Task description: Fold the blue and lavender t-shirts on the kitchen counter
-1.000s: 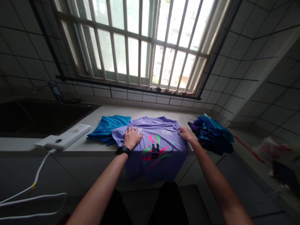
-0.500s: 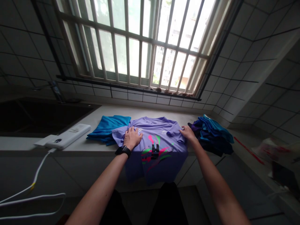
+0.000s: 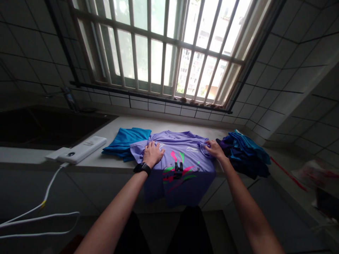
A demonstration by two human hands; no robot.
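Purple tee (image 3: 182,155) on bench (image 3: 97,160), hem over edge at 6 o'clock, spread & not yet folded, L hand (image 3: 153,154) palm-down at 9 (can't tell if gripping), R hand (image 3: 214,149) pinching sleeve at 2, dark/blue pile (image 3: 245,153) at 3 prob to do, folded blue cloth (image 3: 125,141) at 10 prob done.

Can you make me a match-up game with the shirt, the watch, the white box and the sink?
Things:
1. shirt
2. watch
3. white box
4. sink

Match with:
A. has a cable plugged in
B. dark, at the far left of the picture
C. purple, partly hanging over the counter edge
D. on the wrist of the left hand

Right pairs: 1-C, 2-D, 3-A, 4-B
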